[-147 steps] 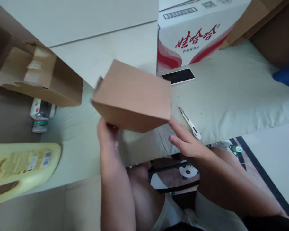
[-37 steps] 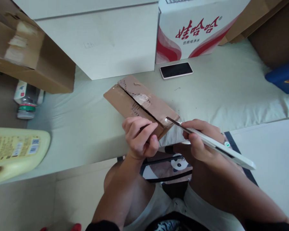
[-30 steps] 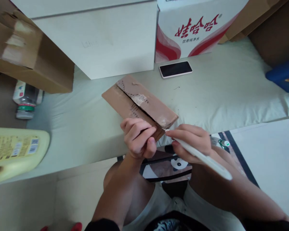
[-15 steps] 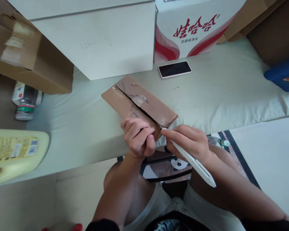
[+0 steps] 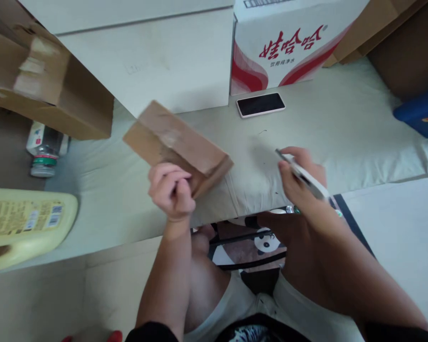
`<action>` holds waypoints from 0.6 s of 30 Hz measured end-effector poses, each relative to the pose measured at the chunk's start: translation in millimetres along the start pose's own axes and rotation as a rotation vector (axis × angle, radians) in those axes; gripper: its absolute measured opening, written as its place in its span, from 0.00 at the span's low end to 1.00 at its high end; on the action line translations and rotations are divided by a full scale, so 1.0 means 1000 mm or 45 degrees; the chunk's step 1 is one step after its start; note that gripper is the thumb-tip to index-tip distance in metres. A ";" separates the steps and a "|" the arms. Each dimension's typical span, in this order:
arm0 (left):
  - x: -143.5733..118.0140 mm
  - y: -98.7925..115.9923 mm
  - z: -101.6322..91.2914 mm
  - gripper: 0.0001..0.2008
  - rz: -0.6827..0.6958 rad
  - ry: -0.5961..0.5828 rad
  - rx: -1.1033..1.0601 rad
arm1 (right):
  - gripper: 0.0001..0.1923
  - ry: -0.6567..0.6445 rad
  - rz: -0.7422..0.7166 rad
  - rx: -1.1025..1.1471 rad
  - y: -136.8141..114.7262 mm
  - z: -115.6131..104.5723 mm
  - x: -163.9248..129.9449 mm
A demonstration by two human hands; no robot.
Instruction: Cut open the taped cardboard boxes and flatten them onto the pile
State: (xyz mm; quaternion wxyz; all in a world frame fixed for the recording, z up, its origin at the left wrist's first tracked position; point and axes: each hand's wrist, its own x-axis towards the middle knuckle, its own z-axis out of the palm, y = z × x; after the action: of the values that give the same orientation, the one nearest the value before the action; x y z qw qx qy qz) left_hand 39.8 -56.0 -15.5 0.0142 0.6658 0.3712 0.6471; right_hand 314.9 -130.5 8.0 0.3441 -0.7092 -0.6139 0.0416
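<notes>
My left hand (image 5: 171, 192) is closed on the near edge of a small brown cardboard box (image 5: 196, 142), held tilted over the pale green cloth. A strip of clear tape and some blurred dark print show on its upper face. To the right, my right hand (image 5: 301, 183) is wrapped round a slim white box cutter (image 5: 306, 176), its tip pointing up and left. A stretch of cloth lies between the cutter and the cardboard box, so the two are apart.
A phone (image 5: 260, 104) lies before a white and red carton (image 5: 280, 52). Beside it stands a large white box (image 5: 157, 61). On the left are an open carton (image 5: 85, 95), a plastic bottle (image 5: 44, 152) and a yellow jug (image 5: 32, 223). A blue container (image 5: 419, 111) sits far right.
My left hand has carried the cardboard box to the left. My right hand has drawn the box cutter away from the seam, up and to the right.
</notes>
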 end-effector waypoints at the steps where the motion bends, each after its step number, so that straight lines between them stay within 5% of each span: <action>1: -0.001 -0.015 -0.005 0.10 -0.113 0.109 0.024 | 0.15 -0.075 0.038 -0.072 0.004 0.010 0.006; 4: -0.008 -0.061 -0.021 0.21 -0.614 0.307 0.091 | 0.18 -0.323 0.035 -0.217 0.012 0.033 0.014; 6: -0.013 -0.088 -0.032 0.29 -0.970 0.131 -0.029 | 0.26 -0.417 -0.032 -0.270 0.014 0.041 0.013; 9: -0.018 -0.117 -0.041 0.31 -1.206 -0.092 -0.246 | 0.30 -0.457 -0.120 -0.271 0.013 0.045 0.006; 14: -0.014 -0.142 -0.033 0.22 -1.039 0.136 -0.275 | 0.27 -0.417 -0.138 -0.140 0.003 0.044 0.000; 18: -0.009 -0.140 -0.023 0.10 -0.901 0.270 -0.275 | 0.22 -0.440 -0.177 0.002 -0.003 0.043 0.001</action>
State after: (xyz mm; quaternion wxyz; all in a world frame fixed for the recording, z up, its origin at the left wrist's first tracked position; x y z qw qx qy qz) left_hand -45.9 30.1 -89.7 0.2682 0.4207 0.5072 0.7027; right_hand 292.2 -110.5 -23.0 0.2363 -0.6471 -0.7114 0.1394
